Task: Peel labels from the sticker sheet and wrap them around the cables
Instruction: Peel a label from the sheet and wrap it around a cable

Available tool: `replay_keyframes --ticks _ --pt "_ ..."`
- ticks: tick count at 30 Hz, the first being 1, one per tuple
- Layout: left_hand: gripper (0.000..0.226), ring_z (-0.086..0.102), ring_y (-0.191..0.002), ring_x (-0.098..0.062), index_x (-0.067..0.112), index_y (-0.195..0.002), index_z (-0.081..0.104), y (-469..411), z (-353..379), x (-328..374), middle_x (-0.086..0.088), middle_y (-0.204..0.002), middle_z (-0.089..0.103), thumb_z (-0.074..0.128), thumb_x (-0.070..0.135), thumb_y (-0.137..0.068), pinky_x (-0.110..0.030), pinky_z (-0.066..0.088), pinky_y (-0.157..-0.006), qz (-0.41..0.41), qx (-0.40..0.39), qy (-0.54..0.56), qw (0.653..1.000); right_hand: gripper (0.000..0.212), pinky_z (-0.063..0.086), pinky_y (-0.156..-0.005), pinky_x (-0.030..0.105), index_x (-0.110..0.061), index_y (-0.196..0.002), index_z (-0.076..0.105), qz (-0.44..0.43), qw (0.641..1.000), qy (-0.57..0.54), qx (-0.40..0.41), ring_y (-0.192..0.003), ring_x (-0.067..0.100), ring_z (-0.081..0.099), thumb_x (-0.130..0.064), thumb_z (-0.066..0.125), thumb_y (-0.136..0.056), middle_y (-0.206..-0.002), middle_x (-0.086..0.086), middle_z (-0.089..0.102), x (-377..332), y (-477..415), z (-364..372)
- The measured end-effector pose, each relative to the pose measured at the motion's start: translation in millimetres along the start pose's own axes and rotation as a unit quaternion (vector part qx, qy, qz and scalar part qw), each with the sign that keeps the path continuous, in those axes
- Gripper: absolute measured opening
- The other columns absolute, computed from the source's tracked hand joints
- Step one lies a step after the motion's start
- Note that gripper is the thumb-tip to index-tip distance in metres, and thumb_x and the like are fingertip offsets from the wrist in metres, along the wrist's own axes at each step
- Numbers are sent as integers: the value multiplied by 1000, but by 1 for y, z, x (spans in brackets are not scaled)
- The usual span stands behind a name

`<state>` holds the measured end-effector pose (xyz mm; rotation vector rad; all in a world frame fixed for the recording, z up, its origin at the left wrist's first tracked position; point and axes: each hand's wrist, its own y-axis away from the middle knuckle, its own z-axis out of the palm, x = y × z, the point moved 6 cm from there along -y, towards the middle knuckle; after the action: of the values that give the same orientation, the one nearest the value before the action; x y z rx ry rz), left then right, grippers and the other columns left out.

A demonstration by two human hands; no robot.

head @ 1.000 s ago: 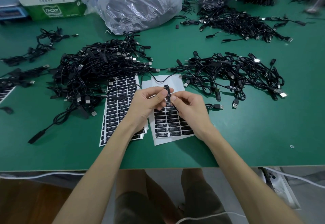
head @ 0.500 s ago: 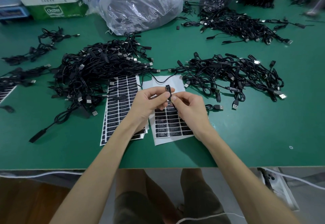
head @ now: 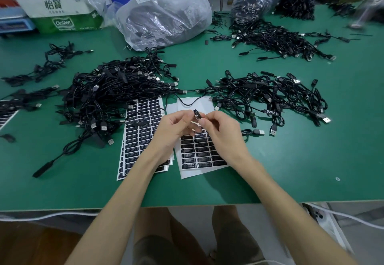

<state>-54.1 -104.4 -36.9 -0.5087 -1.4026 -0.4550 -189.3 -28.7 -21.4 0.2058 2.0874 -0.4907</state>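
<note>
The left hand (head: 173, 128) and right hand (head: 223, 134) pinch a cable (head: 197, 116) over the sheet (head: 200, 155); a cable heap (head: 112, 92) lies behind-left, a smaller heap (head: 270, 96) behind-right.

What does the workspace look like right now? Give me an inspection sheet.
Surface: green table, cables spread across it.
Job's things: sticker sheet partly peeled; fuller sheet stack to its left.
Clutter: plastic bags and a carton at the far edge.
Grippers: left hand and right hand both pinch one cable module.
Cables: left pile, right pile, far pile, all tangled.
Surroundings: wooden floor below.
</note>
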Motion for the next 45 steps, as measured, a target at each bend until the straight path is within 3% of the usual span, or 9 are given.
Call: replay_keyframes --ticks 8,11,19,24,25,28,32,40,45 --pt "21 69 -83 -10 15 -112 73 0 2 -5 0 -93 74 61 30 -104 -23 56 -79 -15 27 -170 985 33 51 -89 46 -7 -115 65 8 960 280 16 -91 29 59 -27 40 -111 -114 8 61 34 -23 -40" --pt "16 61 -88 1 22 -113 69 2 19 -1 8 -103 62 59 30 -104 -13 46 -83 62 0 -408 911 30 51 -84 46 -7 -118 65 6 947 321 15 -95 34 61 -27 43 -111 -118 10 59 38 -35 -47" --pt "19 55 -94 -24 9 -122 59 13 54 6 -6 -112 54 47 11 -108 -39 50 -83 174 -27 -688 704 23 49 -73 41 -7 -114 62 -25 932 362 3 -94 31 59 -24 47 -109 -116 8 57 44 -56 -68" --pt "31 63 -95 -14 17 -122 64 8 32 45 5 -112 64 43 35 -110 -36 54 -88 93 -6 -560 823 19 47 -79 44 -1 -120 62 -47 928 368 41 -99 37 60 -8 53 -105 -117 16 62 29 -53 -67" --pt "28 64 -94 -15 16 -120 65 6 20 56 4 -111 65 45 33 -109 -37 55 -87 87 33 -562 822 19 46 -77 43 1 -117 64 -69 925 371 50 -95 37 60 -5 53 -103 -112 16 63 22 -48 -64" --pt "20 61 -101 -23 12 -116 68 2 -31 79 -6 -115 64 53 21 -106 -40 51 -92 69 139 -665 731 19 49 -72 41 -3 -114 65 -99 936 335 44 -86 29 59 -11 50 -105 -106 10 62 6 -31 -48" --pt "25 61 -111 -29 18 -107 74 1 -95 74 -8 -119 67 76 37 -92 -44 45 -99 -105 92 -735 663 18 40 -69 34 -6 -115 65 -115 953 282 4 -78 21 53 -13 52 -105 -108 4 59 2 -17 -25" --pt "9 62 -107 -25 18 -106 72 5 -99 62 -4 -114 69 65 19 -102 -41 37 -98 -3 69 -753 654 17 45 -72 37 -10 -116 63 -107 964 242 -33 -104 28 62 -14 50 -106 -112 1 59 3 -12 1" --pt "15 59 -107 -26 12 -112 68 3 -86 92 -5 -113 66 56 19 -106 -42 40 -98 101 125 -703 692 17 49 -73 36 -10 -117 63 -122 954 268 -54 -91 22 59 -17 51 -106 -112 1 55 3 -12 8"
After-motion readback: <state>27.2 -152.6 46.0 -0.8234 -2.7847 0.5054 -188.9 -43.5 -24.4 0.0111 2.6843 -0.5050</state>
